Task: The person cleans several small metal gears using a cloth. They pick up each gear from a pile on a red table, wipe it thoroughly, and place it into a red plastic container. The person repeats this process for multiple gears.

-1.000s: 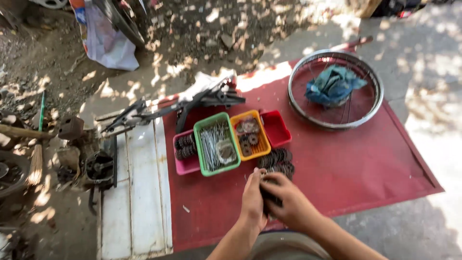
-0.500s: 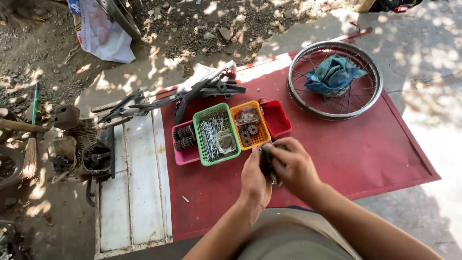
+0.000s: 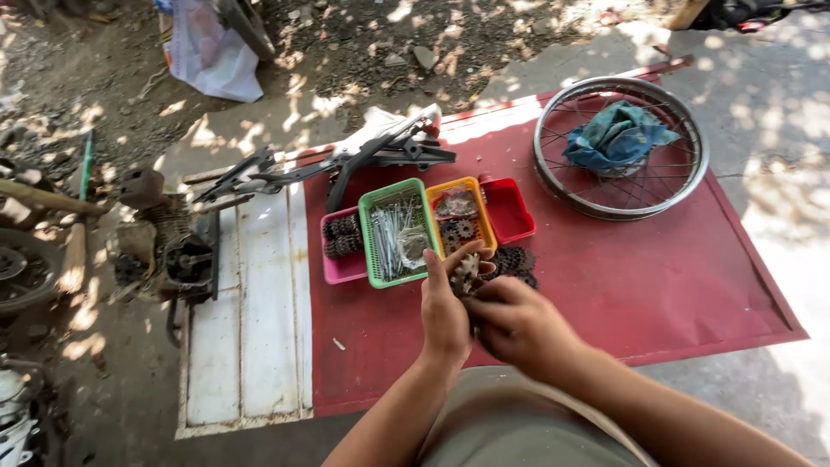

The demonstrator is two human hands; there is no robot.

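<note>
Just this side of the orange tray, both hands meet over the red mat. Left hand is curled, fingers closed round a small toothed gear that pokes up above them; right hand is cupped shut against it from the side, and whether it grips the same gear or another part under it I cannot tell.

Judged from this grip, the gear could slip, since it looks oily and only its lower part is held. If dropped, it would likely land among the loose dark gears just right of the orange tray, or bounce off the mat toward the dirt beyond. Its teeth could also nick a finger. The green tray of pins, touching the orange tray's left side, could be knocked by an elbow.
</note>
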